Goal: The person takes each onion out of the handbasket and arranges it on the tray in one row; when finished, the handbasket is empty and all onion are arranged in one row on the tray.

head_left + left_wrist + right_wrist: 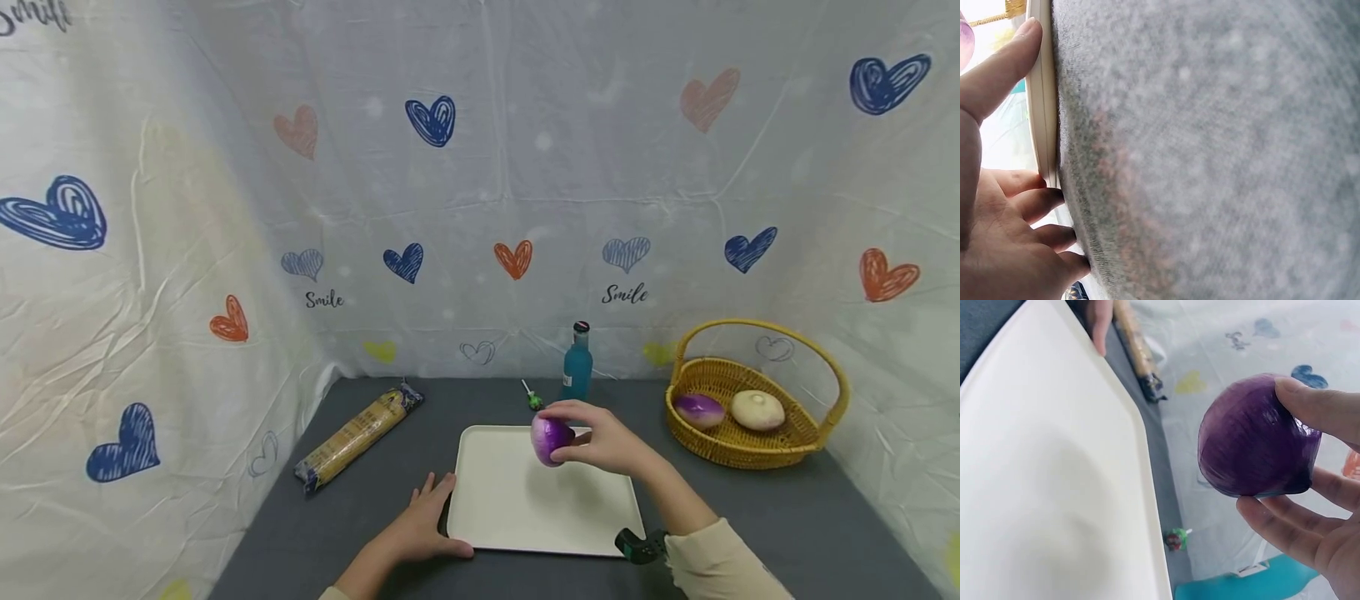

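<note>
My right hand (600, 437) pinches a purple onion (550, 440) between thumb and fingertips, holding it above the far half of a cream rectangular tray (510, 508). In the right wrist view the onion (1254, 437) appears glossy, its pointed end toward the fingers. My left hand (427, 525) rests at the tray's near left corner. Its thumb lies along the front edge and its fingers spread beside the left edge. In the left wrist view the thumb (1013, 59) and fingertips touch the tray's rim (1041, 106).
A yellow wicker basket (742, 454) at the right contains a purple vegetable (700, 410) and a pale round one (757, 410). Behind the tray stand a blue bottle (577, 367) and a small green lollipop (534, 400). A long noodle packet (360, 435) lies at the left.
</note>
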### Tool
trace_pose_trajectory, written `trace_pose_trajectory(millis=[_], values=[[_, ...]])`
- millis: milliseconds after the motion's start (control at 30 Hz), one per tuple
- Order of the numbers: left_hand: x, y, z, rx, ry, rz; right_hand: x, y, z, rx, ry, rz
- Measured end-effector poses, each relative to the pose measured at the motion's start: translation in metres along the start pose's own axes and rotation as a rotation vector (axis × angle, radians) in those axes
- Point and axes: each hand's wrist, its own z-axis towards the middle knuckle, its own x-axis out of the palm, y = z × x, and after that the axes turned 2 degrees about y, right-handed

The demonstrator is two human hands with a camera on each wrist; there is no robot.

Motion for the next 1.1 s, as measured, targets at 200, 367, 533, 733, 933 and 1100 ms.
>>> trace_pose_trajectory(millis=[200, 367, 533, 733, 933, 1100], values=[[0.001, 0.000, 0.000, -0.004, -0.012, 0.011, 0.010, 0.001, 0.009, 0.015, 0.017, 0.027], [0.000, -0.002, -0.001, 0.002, -0.021, 0.012, 0.018, 0.003, 0.016, 0.016, 0.027, 0.039], [0.000, -0.004, -0.002, 0.005, -0.028, 0.010, 0.026, 0.003, 0.021, 0.010, 0.032, 0.050], [0.001, -0.005, -0.003, 0.004, -0.033, 0.005, 0.039, 0.000, 0.027, 0.023, 0.050, 0.068], [0.001, -0.004, -0.002, 0.002, -0.030, 0.005, 0.056, -0.005, 0.036, 0.027, 0.075, 0.075], [0.002, -0.001, -0.002, 0.006, -0.040, 0.011, 0.069, -0.010, 0.044, 0.046, 0.077, 0.049]])
